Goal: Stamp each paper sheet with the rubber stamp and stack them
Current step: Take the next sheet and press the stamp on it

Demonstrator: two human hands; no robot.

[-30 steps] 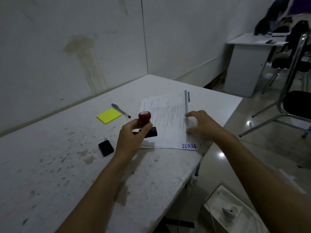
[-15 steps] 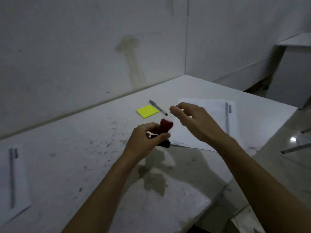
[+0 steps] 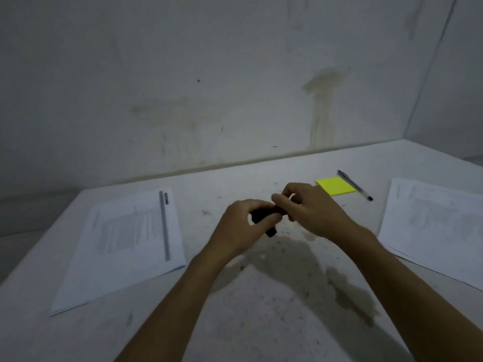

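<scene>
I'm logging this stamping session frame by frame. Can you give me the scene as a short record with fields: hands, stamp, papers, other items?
left hand: grips the dark-based rubber stamp, held above the table
right hand: fingers curled at the stamp's red handle end; contact unclear from blur
left paper stack: printed white sheets, flat on the table, left of the hands
right paper stack: printed white sheets, flat, at the right edge of view
yellow sticky-note pad: behind the right hand
black pen: beside the pad
table: white, stained surface
</scene>
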